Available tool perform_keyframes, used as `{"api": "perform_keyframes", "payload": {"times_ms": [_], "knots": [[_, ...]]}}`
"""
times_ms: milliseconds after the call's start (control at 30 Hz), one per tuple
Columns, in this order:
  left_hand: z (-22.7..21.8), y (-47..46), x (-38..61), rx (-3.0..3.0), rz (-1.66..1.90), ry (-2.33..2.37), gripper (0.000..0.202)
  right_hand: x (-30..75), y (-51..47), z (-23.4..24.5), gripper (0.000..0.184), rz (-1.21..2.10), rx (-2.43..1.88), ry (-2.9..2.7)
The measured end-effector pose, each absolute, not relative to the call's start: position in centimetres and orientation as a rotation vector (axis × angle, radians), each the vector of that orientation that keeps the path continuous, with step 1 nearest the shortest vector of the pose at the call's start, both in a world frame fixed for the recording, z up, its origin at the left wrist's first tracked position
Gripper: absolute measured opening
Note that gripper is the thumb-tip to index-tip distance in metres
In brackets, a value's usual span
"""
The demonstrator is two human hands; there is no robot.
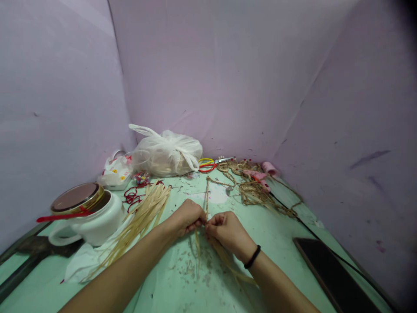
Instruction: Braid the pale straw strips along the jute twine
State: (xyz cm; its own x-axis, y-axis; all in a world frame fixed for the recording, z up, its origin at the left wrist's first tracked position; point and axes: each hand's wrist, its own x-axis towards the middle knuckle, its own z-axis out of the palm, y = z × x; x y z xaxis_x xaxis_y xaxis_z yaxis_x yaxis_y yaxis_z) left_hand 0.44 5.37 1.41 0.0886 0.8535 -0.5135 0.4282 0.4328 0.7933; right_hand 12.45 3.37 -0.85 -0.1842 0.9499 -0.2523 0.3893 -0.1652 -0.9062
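A thin twisted or braided straw cord [207,195] runs up the middle of the table, its lower end between my fingers. My left hand [191,218] pinches it from the left, and my right hand [225,229] pinches it close beside, the fingertips almost touching. Loose pale straw strips [225,256] hang from under my right hand toward the front. Another short strip [197,248] dangles below my left hand. The exact grip point is hidden by the fingers. To the left lies a bundle of flat straw strips [143,217], partly on a white cloth [85,261].
A white mug [100,224] with a round lid [77,198] and red stick [63,216] stands left, near a hammer [42,247]. Behind are a plastic bag [169,152], scissors [215,163], tangled cord [252,193], a pink glue gun [259,177] and a thread spool [269,168]. A phone [329,269] lies right.
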Motion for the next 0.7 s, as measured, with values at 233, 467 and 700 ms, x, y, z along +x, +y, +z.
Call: {"api": "perform_keyframes", "payload": {"times_ms": [233,467,700], "knots": [[1.1,5.9,-0.3,1.294,0.465,1.457,0.014,13.4,3.9,0.2,0.017,1.598,-1.521,-1.479],[1.2,6.2,-1.0,1.327,0.341,1.447,0.015,13.3,4.2,0.4,0.004,1.796,-1.293,-1.055],[0.7,6.3,-1.0,1.397,0.331,1.394,0.006,12.5,4.2,-1.0,0.017,1.628,-1.468,-1.21]]}}
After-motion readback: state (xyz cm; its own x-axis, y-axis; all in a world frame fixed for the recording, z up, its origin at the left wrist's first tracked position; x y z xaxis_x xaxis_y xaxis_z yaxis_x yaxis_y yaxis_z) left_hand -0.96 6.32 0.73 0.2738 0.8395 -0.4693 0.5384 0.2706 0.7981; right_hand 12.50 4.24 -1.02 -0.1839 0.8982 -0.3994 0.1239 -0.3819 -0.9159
